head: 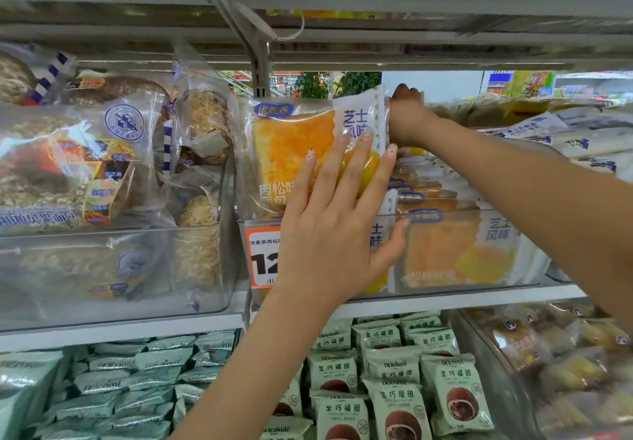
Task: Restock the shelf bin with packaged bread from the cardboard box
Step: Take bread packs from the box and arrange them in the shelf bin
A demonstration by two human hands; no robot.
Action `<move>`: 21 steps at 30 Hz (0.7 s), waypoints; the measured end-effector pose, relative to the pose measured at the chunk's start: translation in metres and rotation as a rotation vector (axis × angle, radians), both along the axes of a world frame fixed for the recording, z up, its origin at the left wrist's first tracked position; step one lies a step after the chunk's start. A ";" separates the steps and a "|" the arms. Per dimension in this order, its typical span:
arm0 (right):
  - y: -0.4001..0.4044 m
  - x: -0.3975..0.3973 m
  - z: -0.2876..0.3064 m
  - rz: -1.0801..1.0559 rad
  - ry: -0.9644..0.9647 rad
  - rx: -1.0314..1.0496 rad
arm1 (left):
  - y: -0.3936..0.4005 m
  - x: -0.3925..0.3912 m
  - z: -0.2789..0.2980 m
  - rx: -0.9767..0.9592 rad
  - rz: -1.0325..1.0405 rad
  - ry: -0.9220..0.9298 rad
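Observation:
A clear shelf bin (479,215) on the middle shelf holds several packs of orange-yellow bread. The front pack of packaged bread (291,145) stands upright at the bin's left end. My left hand (337,213) lies flat against its face with straight, spread fingers, the thumb on the bin's front wall. My right hand (406,110) reaches over the bin to the top right edge of that pack; its fingers curl behind the pack and are mostly hidden. The cardboard box is out of view.
A clear bin of seeded loaves (102,165) stands to the left. An orange price tag (262,254) hangs on the bin front. Green snack packs (394,381) fill the lower shelf, more bread (555,350) at lower right. A metal shelf (342,31) runs close overhead.

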State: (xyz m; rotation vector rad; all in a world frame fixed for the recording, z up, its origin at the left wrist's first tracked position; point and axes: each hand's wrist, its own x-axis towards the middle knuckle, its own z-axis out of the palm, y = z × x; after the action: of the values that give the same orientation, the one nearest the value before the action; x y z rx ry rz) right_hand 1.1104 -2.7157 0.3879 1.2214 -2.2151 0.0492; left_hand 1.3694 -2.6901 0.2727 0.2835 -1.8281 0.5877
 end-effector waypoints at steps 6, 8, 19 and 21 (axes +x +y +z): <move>0.012 0.011 0.004 0.027 -0.233 -0.101 | 0.000 -0.002 -0.002 -0.004 0.003 0.003; 0.027 0.025 0.007 0.068 -0.336 -0.211 | 0.000 0.000 -0.001 -0.001 -0.005 -0.006; 0.197 0.174 -0.083 0.455 -0.474 -0.851 | 0.018 0.017 -0.005 0.131 -0.005 -0.198; 0.231 0.207 -0.123 0.476 -0.450 -0.889 | 0.036 0.032 -0.030 0.167 -0.105 -0.155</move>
State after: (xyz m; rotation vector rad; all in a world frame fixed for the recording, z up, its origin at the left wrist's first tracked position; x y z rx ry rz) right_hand 1.3173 -2.4849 0.2649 1.2131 -1.7890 1.4428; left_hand 1.4019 -2.6542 0.2432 0.2575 -2.0332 0.3938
